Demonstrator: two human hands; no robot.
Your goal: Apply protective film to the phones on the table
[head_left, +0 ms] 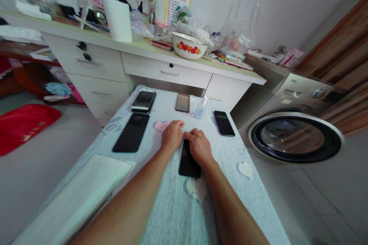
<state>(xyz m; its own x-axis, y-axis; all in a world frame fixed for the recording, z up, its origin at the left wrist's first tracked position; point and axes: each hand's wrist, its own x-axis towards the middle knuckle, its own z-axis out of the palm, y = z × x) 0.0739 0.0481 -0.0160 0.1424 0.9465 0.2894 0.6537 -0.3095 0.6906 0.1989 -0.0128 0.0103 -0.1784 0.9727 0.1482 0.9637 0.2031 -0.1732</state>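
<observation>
A black smartphone (pixel 189 163) lies screen up on the cloth-covered table between my forearms. Over its upper right part, my right hand (pixel 200 144) is closed, with thumb and fingers bent at the far end of the phone. My left hand (pixel 171 134) is closed just beyond the phone's upper left corner, fingertips drawn together; whatever they may hold is hidden. Farther off stand a clear spray bottle (pixel 201 108) and, flat beside it, a brownish phone case (pixel 183 103). A purple-edged phone (pixel 224 123) lies to the right.
On the left lie a large black phone (pixel 131 133) and a stack of phones (pixel 144 100). A pale folded cloth (pixel 77 195) covers the near left side. Beyond the table is a white desk (pixel 169 69) with a flowered bowl (pixel 188 47); a washing machine (pixel 283 92) stands right.
</observation>
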